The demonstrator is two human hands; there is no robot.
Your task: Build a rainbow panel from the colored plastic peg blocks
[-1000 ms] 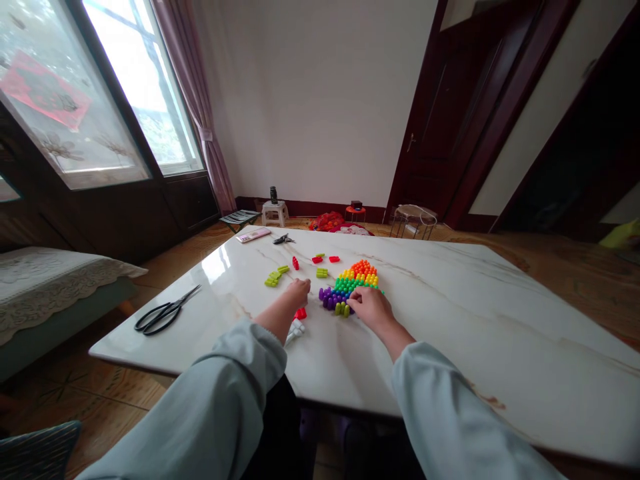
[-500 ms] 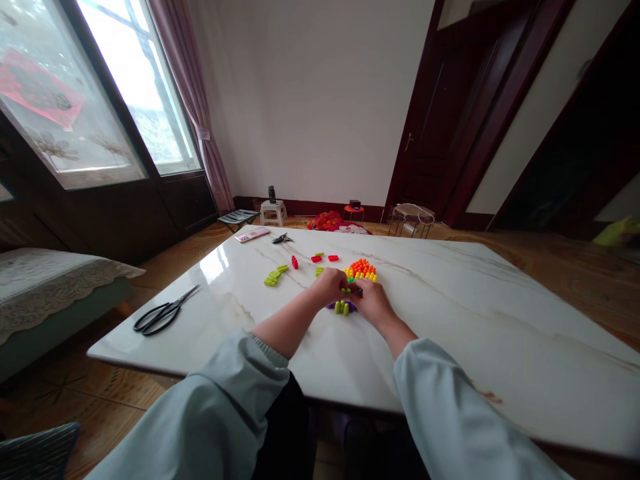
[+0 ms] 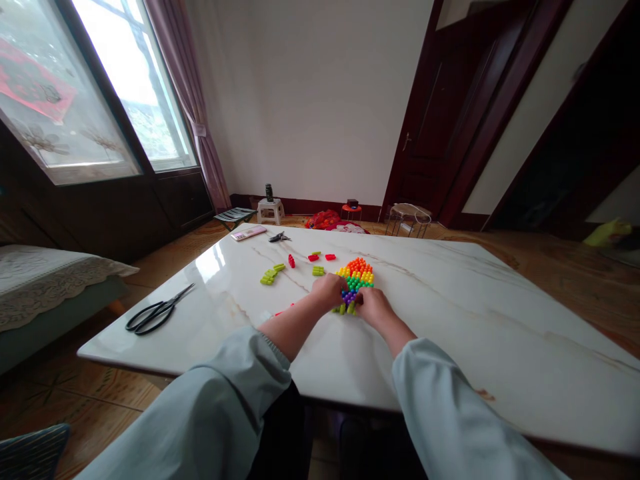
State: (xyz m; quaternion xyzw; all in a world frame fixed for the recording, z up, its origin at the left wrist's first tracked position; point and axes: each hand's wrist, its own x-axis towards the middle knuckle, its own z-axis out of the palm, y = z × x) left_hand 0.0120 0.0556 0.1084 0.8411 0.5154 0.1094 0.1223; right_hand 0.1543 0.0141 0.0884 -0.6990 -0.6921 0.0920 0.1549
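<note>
A rainbow block of clipped-together plastic pegs [image 3: 357, 277] lies on the white marble table [image 3: 450, 320], orange at the far end, then yellow, green and purple, with lime pegs at the near edge. My left hand [image 3: 327, 291] is curled against its near left side. My right hand [image 3: 373, 305] is curled against its near right side. Both hands' fingers pinch at the near rows, which they partly hide. Loose lime pieces [image 3: 270, 275] and red pieces [image 3: 314, 257] lie to the left and beyond.
Black scissors [image 3: 155, 313] lie near the table's left edge. A pink flat object [image 3: 249, 233] and a small dark tool [image 3: 279, 237] sit at the far left corner. Stools and a red bag stand on the floor beyond, with a bed at left.
My left hand has come from the loose red pieces over to the rainbow block. Both hands now press together at its near edge.
</note>
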